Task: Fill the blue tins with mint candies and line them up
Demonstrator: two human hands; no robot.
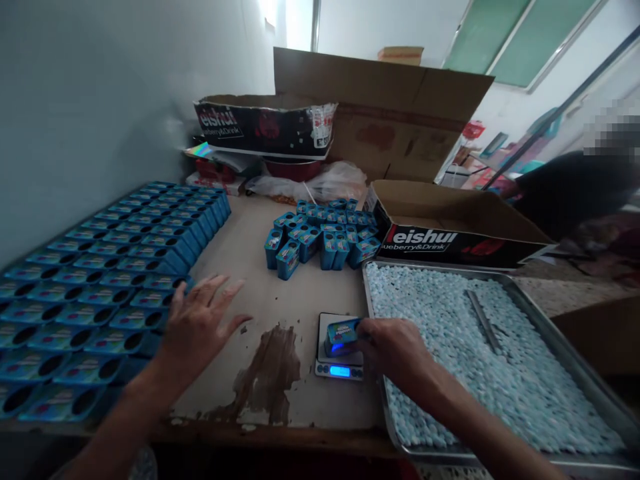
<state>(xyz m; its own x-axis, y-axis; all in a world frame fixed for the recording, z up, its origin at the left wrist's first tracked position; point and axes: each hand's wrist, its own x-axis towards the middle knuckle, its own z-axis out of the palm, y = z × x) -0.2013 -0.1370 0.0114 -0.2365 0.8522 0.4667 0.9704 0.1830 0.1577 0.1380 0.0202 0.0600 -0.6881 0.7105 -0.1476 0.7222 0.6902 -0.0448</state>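
My right hand [393, 343] grips a small blue container [341, 335] over the plate of a small digital scale [340, 369] with a lit blue display. Whether the container rests on the plate, I cannot tell. My left hand [203, 320] hangs with fingers spread and nothing in it, beside the right edge of the rows of blue containers [100, 297]. A loose group of similar containers [320, 233] stands farther back on the table. Right of the scale, a metal tray [373, 300] holds a layer of pale blue pellets with a metal strip [483, 320] lying on them.
An open black-printed carton [465, 247] sits behind the tray. Another carton [265, 127] stands at the back, near a plastic bag [330, 181] and a large cardboard sheet [390, 120]. A person in dark clothing [580, 193] is at the far right. The table surface [270, 300] has a worn patch.
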